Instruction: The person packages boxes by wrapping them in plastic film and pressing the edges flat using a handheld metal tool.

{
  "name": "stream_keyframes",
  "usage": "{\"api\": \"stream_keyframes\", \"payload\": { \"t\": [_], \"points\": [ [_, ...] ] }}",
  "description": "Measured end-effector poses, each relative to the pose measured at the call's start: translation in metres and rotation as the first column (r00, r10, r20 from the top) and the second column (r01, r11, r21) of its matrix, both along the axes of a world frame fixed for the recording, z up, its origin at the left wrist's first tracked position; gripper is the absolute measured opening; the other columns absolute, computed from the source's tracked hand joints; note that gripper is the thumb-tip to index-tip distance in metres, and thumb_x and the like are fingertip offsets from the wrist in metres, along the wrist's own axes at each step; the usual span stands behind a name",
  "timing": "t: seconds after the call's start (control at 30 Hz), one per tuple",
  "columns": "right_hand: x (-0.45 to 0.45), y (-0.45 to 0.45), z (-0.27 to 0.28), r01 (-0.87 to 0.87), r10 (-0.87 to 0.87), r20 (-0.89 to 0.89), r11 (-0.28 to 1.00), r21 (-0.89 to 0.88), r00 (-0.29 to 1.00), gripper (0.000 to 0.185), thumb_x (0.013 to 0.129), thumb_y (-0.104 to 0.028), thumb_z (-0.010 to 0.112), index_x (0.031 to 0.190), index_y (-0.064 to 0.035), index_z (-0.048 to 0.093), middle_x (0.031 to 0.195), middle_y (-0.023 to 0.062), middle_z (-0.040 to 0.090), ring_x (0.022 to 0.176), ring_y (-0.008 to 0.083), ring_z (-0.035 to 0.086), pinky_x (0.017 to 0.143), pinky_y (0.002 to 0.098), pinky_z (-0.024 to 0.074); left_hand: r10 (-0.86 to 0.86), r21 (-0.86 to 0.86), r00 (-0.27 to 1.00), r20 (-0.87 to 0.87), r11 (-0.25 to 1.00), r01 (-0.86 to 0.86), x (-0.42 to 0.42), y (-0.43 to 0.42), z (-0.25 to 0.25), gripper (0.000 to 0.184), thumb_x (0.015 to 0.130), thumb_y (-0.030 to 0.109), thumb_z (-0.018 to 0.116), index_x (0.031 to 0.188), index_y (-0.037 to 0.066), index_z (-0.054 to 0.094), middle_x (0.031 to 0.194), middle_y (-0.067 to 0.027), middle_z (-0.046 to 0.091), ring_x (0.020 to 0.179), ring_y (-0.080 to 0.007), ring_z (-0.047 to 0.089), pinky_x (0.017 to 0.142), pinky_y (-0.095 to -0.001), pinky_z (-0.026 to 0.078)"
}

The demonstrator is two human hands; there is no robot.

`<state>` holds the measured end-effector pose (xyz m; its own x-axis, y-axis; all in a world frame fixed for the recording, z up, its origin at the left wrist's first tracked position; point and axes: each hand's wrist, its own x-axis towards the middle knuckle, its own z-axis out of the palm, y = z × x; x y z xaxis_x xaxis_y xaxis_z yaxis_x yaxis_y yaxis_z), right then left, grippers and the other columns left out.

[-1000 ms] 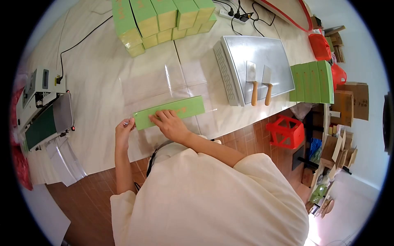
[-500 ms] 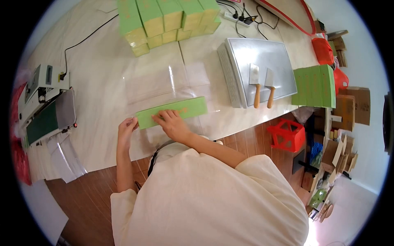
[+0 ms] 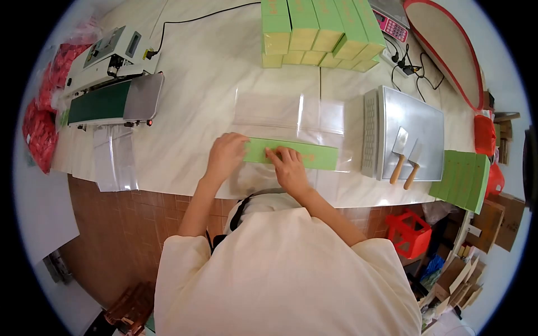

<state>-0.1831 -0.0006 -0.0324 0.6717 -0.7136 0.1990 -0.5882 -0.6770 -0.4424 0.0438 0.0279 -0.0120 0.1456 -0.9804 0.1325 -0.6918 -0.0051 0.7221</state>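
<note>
A long green box (image 3: pixel 322 155) lies flat on the table, close to its front edge. My left hand (image 3: pixel 226 155) is at the box's left end, fingers curled over the end; the fingertips are partly hidden. With bent fingers, my right hand (image 3: pixel 291 171) holds the box down near its middle, covering part of the printed marking. Clear plastic film (image 3: pixel 269 109) is spread on the table behind the box, and its sheet also shows around the box's right end.
Green boxes (image 3: pixel 305 39) are stacked at the back, more (image 3: pixel 459 179) stand at the right. Two wooden-handled scrapers (image 3: pixel 398 154) lie on a metal case (image 3: pixel 370 134). At left are a machine with a green belt (image 3: pixel 101 103) and plastic bags (image 3: pixel 115 157). A red basket (image 3: pixel 409 234) sits below right.
The view has turned, so the table's things appear shifted right. My left hand has moved from pinching the box's left corner to curling over that end. My right hand stays on the box.
</note>
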Motion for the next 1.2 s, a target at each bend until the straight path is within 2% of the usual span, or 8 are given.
{"api": "stream_keyframes", "payload": {
  "t": [0.07, 0.4, 0.5, 0.67, 0.77, 0.87, 0.97, 1.2],
  "points": [
    [-0.001, -0.001, 0.0, -0.01, 0.01, -0.004, 1.0, 0.015, 1.0, 0.048, 0.081, -0.003, 0.057, 0.129, -0.0091, 0.058, 0.106, 0.0092, 0.055, 0.104, 0.0268, 0.053, 0.093, 0.0405, 0.0413, -0.206, 0.125, 0.947, 0.245, 0.976, 0.18, -0.013, -0.001, 0.007, 0.032, 0.079, 0.016, 0.074, 0.108, 0.01, 0.063, 0.102, -0.0061, 0.063, 0.101, -0.0236, 0.057, 0.09, -0.0386, 0.042],
    [-0.001, 0.0, -0.002, 0.035, -0.035, 0.07, 0.999, 0.007, 0.997, 0.047, 0.082, -0.003, 0.054, 0.129, -0.0079, 0.058, 0.105, 0.0095, 0.056, 0.101, 0.0275, 0.054, 0.09, 0.0409, 0.0417, -0.255, 0.193, 0.937, 0.24, 0.958, 0.212, -0.023, -0.006, 0.008, 0.029, 0.078, 0.014, 0.074, 0.102, 0.009, 0.059, 0.098, -0.0048, 0.059, 0.098, -0.0256, 0.054, 0.09, -0.0403, 0.039],
    [-0.002, -0.002, -0.005, 0.051, -0.054, 0.09, 0.998, 0.038, 0.994, 0.049, 0.082, -0.003, 0.054, 0.132, -0.0059, 0.055, 0.108, 0.0108, 0.056, 0.102, 0.0279, 0.053, 0.091, 0.0415, 0.0415, -0.365, 0.306, 0.883, 0.296, 0.912, 0.275, -0.026, -0.01, 0.011, 0.031, 0.075, 0.012, 0.076, 0.101, 0.009, 0.059, 0.11, -0.0069, 0.059, 0.109, -0.0255, 0.052, 0.093, -0.0422, 0.039],
    [-0.002, -0.002, -0.01, 0.093, -0.099, 0.134, 0.994, 0.055, 0.986, 0.048, 0.081, -0.006, 0.062, 0.129, -0.0052, 0.055, 0.114, 0.0126, 0.055, 0.106, 0.0287, 0.053, 0.091, 0.0418, 0.0418, -0.359, 0.01, 0.889, 0.283, 0.928, 0.371, -0.028, -0.01, 0.003, 0.016, 0.077, 0.009, 0.072, 0.085, 0.005, 0.059, 0.115, -0.0082, 0.061, 0.105, -0.0288, 0.057, 0.093, -0.0418, 0.043],
    [-0.009, -0.006, 0.005, 0.218, -0.213, 0.096, 0.975, -0.044, 0.972, 0.049, 0.077, -0.014, 0.073, 0.123, -0.0075, 0.057, 0.119, 0.0126, 0.054, 0.11, 0.0288, 0.053, 0.092, 0.0428, 0.0421, -0.385, 0.064, 0.856, 0.346, 0.92, 0.388, -0.025, -0.005, -0.004, 0.015, 0.078, 0.011, 0.071, 0.085, 0.004, 0.059, 0.118, -0.0075, 0.064, 0.104, -0.0261, 0.06, 0.09, -0.0403, 0.047],
    [-0.028, -0.009, -0.005, 0.136, -0.128, 0.102, 0.988, -0.076, 0.986, 0.048, 0.073, -0.017, 0.079, 0.116, -0.0086, 0.059, 0.123, 0.0122, 0.055, 0.112, 0.0298, 0.054, 0.091, 0.0427, 0.0435, -0.357, 0.004, 0.865, 0.353, 0.925, 0.381, -0.025, 0.0, -0.002, 0.016, 0.079, 0.011, 0.07, 0.092, 0.005, 0.062, 0.112, -0.0091, 0.068, 0.101, -0.025, 0.062, 0.09, -0.0386, 0.047],
    [-0.06, -0.012, -0.008, 0.08, -0.073, 0.12, 0.995, -0.061, 0.99, 0.042, 0.074, -0.019, 0.078, 0.111, -0.0113, 0.06, 0.121, 0.0098, 0.056, 0.11, 0.0295, 0.055, 0.089, 0.0432, 0.0433, -0.341, -0.036, 0.872, 0.351, 0.926, 0.376, -0.023, 0.0, -0.007, 0.016, 0.079, 0.011, 0.07, 0.092, 0.004, 0.062, 0.109, -0.0096, 0.07, 0.095, -0.0259, 0.065, 0.086, -0.0388, 0.049],
    [-0.138, -0.036, 0.014, 0.105, -0.104, 0.103, 0.995, 0.001, 0.989, 0.015, 0.077, -0.005, 0.072, 0.086, -0.0075, 0.06, 0.103, 0.0079, 0.064, 0.098, 0.0293, 0.059, 0.084, 0.041, 0.0459, -0.299, -0.114, 0.907, 0.297, 0.932, 0.345, -0.023, 0.004, -0.008, 0.015, 0.079, 0.012, 0.071, 0.088, 0.004, 0.062, 0.103, -0.0089, 0.071, 0.087, -0.0275, 0.066, 0.079, -0.0404, 0.051]
  ]
}}
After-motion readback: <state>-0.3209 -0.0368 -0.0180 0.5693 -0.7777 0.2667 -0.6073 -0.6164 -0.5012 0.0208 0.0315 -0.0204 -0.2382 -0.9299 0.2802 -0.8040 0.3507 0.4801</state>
